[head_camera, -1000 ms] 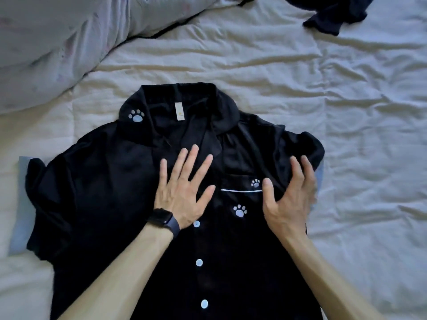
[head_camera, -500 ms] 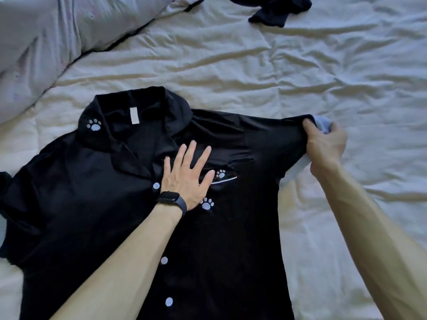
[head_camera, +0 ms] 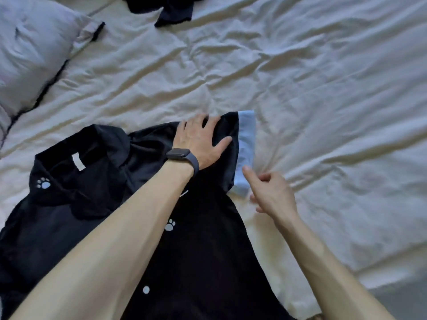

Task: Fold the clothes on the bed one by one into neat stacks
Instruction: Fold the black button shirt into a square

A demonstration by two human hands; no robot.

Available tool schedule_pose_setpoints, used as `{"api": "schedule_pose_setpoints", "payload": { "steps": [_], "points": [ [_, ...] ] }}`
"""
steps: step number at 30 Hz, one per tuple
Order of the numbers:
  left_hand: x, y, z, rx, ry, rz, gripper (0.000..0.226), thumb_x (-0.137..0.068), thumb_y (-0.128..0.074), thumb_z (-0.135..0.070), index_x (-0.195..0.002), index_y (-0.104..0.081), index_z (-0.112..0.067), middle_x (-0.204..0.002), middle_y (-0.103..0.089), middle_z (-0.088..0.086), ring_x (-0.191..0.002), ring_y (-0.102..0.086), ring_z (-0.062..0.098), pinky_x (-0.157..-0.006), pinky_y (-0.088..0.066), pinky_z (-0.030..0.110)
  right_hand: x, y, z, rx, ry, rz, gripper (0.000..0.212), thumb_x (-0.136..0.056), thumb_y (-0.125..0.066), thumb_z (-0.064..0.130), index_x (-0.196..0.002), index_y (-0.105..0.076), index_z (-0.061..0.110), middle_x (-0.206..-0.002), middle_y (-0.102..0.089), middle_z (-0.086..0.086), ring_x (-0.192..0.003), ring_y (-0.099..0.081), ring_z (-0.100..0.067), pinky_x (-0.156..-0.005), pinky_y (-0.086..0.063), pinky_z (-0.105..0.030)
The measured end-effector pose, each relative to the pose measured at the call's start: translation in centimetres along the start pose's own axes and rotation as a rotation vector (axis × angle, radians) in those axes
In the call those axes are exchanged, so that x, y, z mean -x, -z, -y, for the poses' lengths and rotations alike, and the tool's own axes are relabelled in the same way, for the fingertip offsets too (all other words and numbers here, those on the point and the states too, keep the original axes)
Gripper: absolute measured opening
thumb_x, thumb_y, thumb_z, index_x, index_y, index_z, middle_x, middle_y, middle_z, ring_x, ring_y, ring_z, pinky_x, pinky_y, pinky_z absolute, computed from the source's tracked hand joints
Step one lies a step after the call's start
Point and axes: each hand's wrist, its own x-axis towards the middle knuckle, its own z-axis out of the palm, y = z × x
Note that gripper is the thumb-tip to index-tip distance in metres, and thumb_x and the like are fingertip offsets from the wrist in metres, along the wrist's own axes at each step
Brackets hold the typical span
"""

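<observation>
Bare forearms, dark smartwatch (head_camera: 177, 154) with navy band, left wrist

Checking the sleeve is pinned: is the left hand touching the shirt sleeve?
Touching. The head view shows the left hand spread flat on the shirt sleeve, no gap.

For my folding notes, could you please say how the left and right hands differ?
The left hand lies flat and spread on the black sleeve; the right hand is loosely curled beside the blue cuff, gripping nothing. The left wears a watch; the right does not. Both are at that sleeve.
</observation>
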Motion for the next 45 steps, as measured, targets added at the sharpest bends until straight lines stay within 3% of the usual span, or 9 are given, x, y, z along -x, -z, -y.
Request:
{"api": "schedule_pose_setpoints", "payload": {
  "steps": [5, 9, 14, 19, 26, 30, 36, 40, 45],
  "points": [
    [-4.3, 2.1, -3.3, 0.089, 0.128, 0.082, 0.059, -0.08, -0.059, -0.075, -0.114, -0.055, -0.027, -0.105, -0.06, -0.004, -0.102, -0.057, 0.022, -0.088, -0.045, 0.039, -1.1, -1.2, 1.8, 0.053, -0.044, 0.176, 0.07, -0.082, -0.047, 0.081, -0.09, -0.065, 0.014, -0.08, -0.074, -0.002, -0.071, -0.074, -0.021, -0.076, -0.063, -0.043],
    [-6.4, 3.5, -4.0, 0.196, 0.019, 0.288, 0.024, -0.089, -0.07, -0.042, -0.084, -0.059, -0.021, -0.075, -0.056, -0.003, -0.082, -0.061, 0.025, -0.066, -0.042, 0.031, -1.7, -1.0, 1.1, -0.117, 0.024, 0.182, 0.051, -0.087, -0.06, 0.057, -0.083, -0.068, 0.007, -0.078, -0.069, -0.009, -0.078, -0.07, -0.028, -0.076, -0.061, -0.047],
    [-7.7, 4.2, -4.3, 0.65, 0.075, 0.254, 0.007, -0.092, -0.07, -0.019, -0.098, -0.067, -0.02, -0.085, -0.065, -0.007, -0.074, -0.059, 0.008, -0.059, -0.046, 0.015, -1.3, 0.1, -0.8, -0.068, 0.221, -0.175, 0.033, -0.096, -0.053, 0.046, -0.077, -0.055, 0.02, -0.078, -0.058, 0.006, -0.075, -0.055, -0.013, -0.06, -0.037, -0.027],
    [-7.7, 4.0, -5.3, 0.742, 0.09, 0.222, 0.023, -0.091, -0.073, -0.016, -0.113, -0.07, -0.012, -0.091, -0.068, -0.007, -0.07, -0.063, -0.01, -0.064, -0.049, 0.007, -0.3, -0.7, -0.9, -0.09, 0.18, -0.152, 0.04, -0.092, -0.053, 0.063, -0.095, -0.058, 0.023, -0.088, -0.063, 0.01, -0.084, -0.059, -0.01, -0.074, -0.045, -0.029],
    [-7.1, 4.8, -3.8, 0.203, 0.094, 0.235, 0.05, -0.082, -0.071, -0.061, -0.11, -0.059, -0.021, -0.101, -0.062, -0.005, -0.09, -0.06, 0.014, -0.08, -0.051, 0.032, -0.1, -0.4, -0.7, 0.226, 0.054, -0.053, 0.073, -0.091, -0.034, 0.079, -0.067, -0.055, 0.013, -0.067, -0.063, -0.003, -0.069, -0.062, -0.022, -0.059, -0.042, -0.033],
    [-7.1, 5.4, -3.9, 0.046, 0.082, 0.369, 0.04, -0.09, -0.066, -0.054, -0.108, -0.065, -0.018, -0.104, -0.066, 0.001, -0.092, -0.061, 0.022, -0.078, -0.051, 0.035, -0.1, -0.4, -0.6, -0.066, -0.077, 0.142, 0.061, -0.092, -0.049, 0.068, -0.075, -0.072, 0.014, -0.058, -0.071, 0.005, -0.059, -0.071, -0.011, -0.075, -0.06, -0.035],
    [-7.2, 5.3, -4.1, 0.348, 0.062, 0.308, 0.006, -0.1, -0.058, -0.027, -0.105, -0.057, -0.023, -0.109, -0.067, 0.003, -0.088, -0.062, 0.021, -0.07, -0.049, 0.029, 1.9, -1.5, -0.9, -0.566, -0.109, -0.028, 0.021, -0.09, -0.074, 0.036, -0.09, -0.063, 0.018, -0.071, -0.074, 0.003, -0.07, -0.073, -0.012, -0.077, -0.059, -0.028],
    [-7.2, 4.4, -4.0, 0.486, 0.065, 0.217, 0.005, -0.1, -0.058, -0.024, -0.104, -0.056, -0.023, -0.107, -0.068, 0.0, -0.09, -0.064, 0.022, -0.077, -0.051, 0.031, 2.1, -1.7, -1.2, -0.553, 0.089, -0.297, 0.015, -0.092, -0.073, 0.026, -0.092, -0.059, 0.022, -0.084, -0.067, 0.01, -0.082, -0.064, 0.003, -0.071, -0.047, -0.008],
    [-7.0, 3.5, -4.2, 0.45, 0.112, 0.239, 0.017, -0.094, -0.063, -0.028, -0.11, -0.057, -0.028, -0.11, -0.065, -0.005, -0.093, -0.063, 0.018, -0.076, -0.051, 0.029, 1.7, -1.5, -1.6, -0.511, 0.079, -0.321, 0.026, -0.093, -0.071, 0.037, -0.105, -0.054, 0.022, -0.092, -0.065, 0.011, -0.078, -0.064, 0.001, -0.067, -0.045, -0.006]
  ]
}}
